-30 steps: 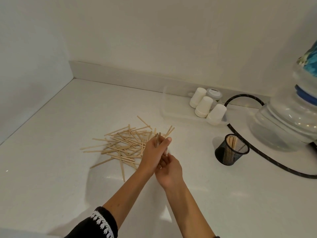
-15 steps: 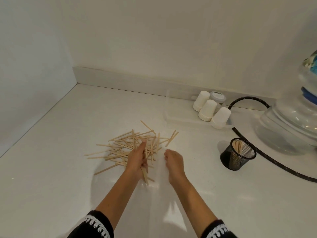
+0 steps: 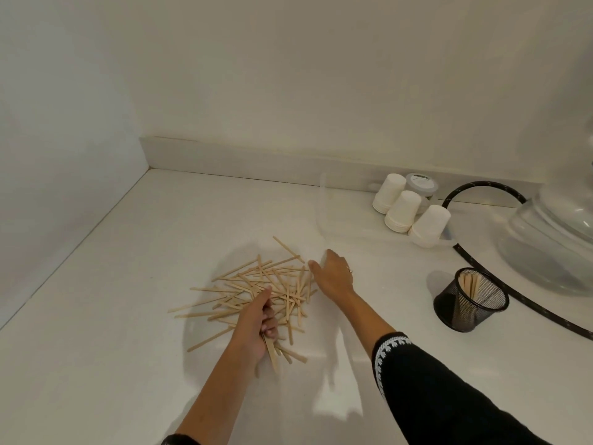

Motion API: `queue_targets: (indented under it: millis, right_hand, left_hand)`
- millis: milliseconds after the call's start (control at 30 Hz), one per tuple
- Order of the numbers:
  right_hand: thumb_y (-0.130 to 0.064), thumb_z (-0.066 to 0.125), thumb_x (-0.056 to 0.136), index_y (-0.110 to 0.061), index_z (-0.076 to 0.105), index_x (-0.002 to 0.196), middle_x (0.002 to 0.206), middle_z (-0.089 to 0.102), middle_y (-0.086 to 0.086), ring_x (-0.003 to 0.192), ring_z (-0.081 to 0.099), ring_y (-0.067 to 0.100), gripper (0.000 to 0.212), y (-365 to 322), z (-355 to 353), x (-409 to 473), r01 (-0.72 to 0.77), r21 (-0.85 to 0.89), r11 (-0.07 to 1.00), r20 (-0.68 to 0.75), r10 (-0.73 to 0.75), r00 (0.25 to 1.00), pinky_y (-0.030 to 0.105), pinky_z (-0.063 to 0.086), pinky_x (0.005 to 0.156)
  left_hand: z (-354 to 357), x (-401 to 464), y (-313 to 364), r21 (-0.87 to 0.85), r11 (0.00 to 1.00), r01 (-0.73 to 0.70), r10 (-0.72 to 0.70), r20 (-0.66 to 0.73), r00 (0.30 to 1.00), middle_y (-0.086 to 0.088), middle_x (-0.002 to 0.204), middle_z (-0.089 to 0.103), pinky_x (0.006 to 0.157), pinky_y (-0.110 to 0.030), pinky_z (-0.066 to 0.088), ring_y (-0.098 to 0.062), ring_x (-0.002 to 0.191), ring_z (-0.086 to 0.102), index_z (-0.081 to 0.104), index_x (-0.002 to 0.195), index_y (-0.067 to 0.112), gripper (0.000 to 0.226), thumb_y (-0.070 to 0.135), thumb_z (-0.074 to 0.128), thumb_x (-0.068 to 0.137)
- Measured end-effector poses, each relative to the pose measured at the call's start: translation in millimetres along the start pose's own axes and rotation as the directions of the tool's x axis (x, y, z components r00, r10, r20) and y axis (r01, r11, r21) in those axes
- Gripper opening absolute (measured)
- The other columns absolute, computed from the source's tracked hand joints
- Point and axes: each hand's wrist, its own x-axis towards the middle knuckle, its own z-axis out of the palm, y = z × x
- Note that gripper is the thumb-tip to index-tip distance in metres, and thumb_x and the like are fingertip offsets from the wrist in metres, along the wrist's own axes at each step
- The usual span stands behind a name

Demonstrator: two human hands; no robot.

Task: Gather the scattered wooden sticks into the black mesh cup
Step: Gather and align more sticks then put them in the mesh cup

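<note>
A few sticks stand in the black mesh cup, well right of the relaxed right hand; most wooden sticks lie scattered around the left hand, which grips a small bundle.

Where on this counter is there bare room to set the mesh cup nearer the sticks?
Bare patches: between the right hand and the mesh cup, and left of the stick pile toward the side wall. Crowded: the back right, with white paper cups, black hose and a clear jug.
</note>
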Motion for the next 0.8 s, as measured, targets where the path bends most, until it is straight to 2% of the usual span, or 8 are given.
queue_targets:
  millis: [67,167,267,333,400,567,667,800]
  right_hand:
    - [-0.043,0.047,0.093,-0.014,0.042,0.08,0.083,0.048,0.0,0.085,0.046,0.019,0.032,-3,4,-3,0.107,0.005,0.994,0.011,-0.107,0.994,0.039,0.04,0.08]
    - [-0.05,0.051,0.09,-0.014,0.042,0.071,0.072,0.045,0.0,0.072,0.046,0.018,0.042,-5,8,-16,0.218,0.056,0.974,0.03,-0.22,0.975,0.035,0.038,0.067]
    - [-0.065,0.055,0.08,-0.015,0.055,0.092,0.09,0.057,-0.002,0.086,0.054,0.013,0.051,-3,13,-34,0.291,0.055,0.955,0.105,-0.295,0.95,0.032,0.047,0.077]
    - [-0.07,0.057,0.075,-0.014,0.051,0.125,0.128,0.054,0.003,0.12,0.048,0.017,0.076,-1,19,-45,0.324,-0.007,0.946,0.162,-0.319,0.934,0.035,0.041,0.103]
    - [-0.062,0.062,0.076,-0.011,0.043,0.136,0.141,0.043,0.006,0.133,0.036,0.022,0.081,2,27,-54,0.354,-0.035,0.935,0.134,-0.346,0.928,0.031,0.03,0.108]
    - [-0.03,0.064,0.085,-0.012,0.052,0.127,0.126,0.054,0.003,0.119,0.049,0.02,0.047,7,36,-65,0.363,-0.039,0.931,0.025,-0.362,0.932,0.028,0.042,0.096]
    - [-0.014,0.057,0.09,-0.01,0.051,0.132,0.13,0.054,0.004,0.12,0.051,0.019,0.042,14,33,-66,0.387,-0.097,0.917,0.003,-0.388,0.922,0.026,0.041,0.098]
    - [-0.002,0.051,0.088,-0.009,0.062,0.114,0.114,0.063,0.004,0.105,0.059,0.021,0.029,22,24,-67,0.416,-0.168,0.894,-0.019,-0.425,0.905,0.027,0.047,0.086]
  left_hand:
    - [0,0,0,-0.009,1.0,0.006,-0.006,-0.001,1.0,0.005,0.044,0.029,0.035,-0.02,0.021,-0.009,0.033,0.023,0.046,0.061,0.017,0.037,0.035,0.063,0.088]
    - [0,-1,0,-0.01,1.0,0.002,-0.002,0.005,1.0,0.005,0.044,0.029,0.034,-0.021,0.023,-0.009,0.033,0.023,0.046,0.062,0.016,0.038,0.039,0.063,0.088]
    - [1,-1,0,-0.01,1.0,-0.004,0.004,0.003,1.0,0.005,0.043,0.028,0.034,-0.02,0.022,-0.008,0.032,0.023,0.046,0.063,0.016,0.039,0.041,0.06,0.089]
    - [1,-1,1,-0.003,1.0,-0.009,0.009,0.006,1.0,0.005,0.042,0.028,0.035,-0.019,0.022,-0.008,0.032,0.023,0.047,0.063,0.015,0.04,0.042,0.059,0.09]
    - [1,-1,0,0.002,1.0,-0.018,0.018,0.015,1.0,0.005,0.041,0.029,0.035,-0.018,0.022,-0.008,0.031,0.023,0.047,0.064,0.013,0.041,0.043,0.058,0.09]
    - [1,-2,0,-0.023,1.0,-0.013,0.013,0.017,1.0,0.005,0.042,0.028,0.033,-0.019,0.023,-0.008,0.031,0.024,0.044,0.067,0.016,0.04,0.046,0.057,0.09]
    - [0,-3,0,-0.016,1.0,-0.019,0.019,0.024,1.0,0.005,0.042,0.028,0.033,-0.019,0.023,-0.008,0.031,0.024,0.044,0.068,0.016,0.04,0.046,0.056,0.09]
    - [-1,-4,-1,-0.012,1.0,-0.024,0.024,0.021,0.999,0.005,0.043,0.028,0.033,-0.019,0.022,-0.008,0.031,0.024,0.044,0.069,0.015,0.04,0.046,0.056,0.09]
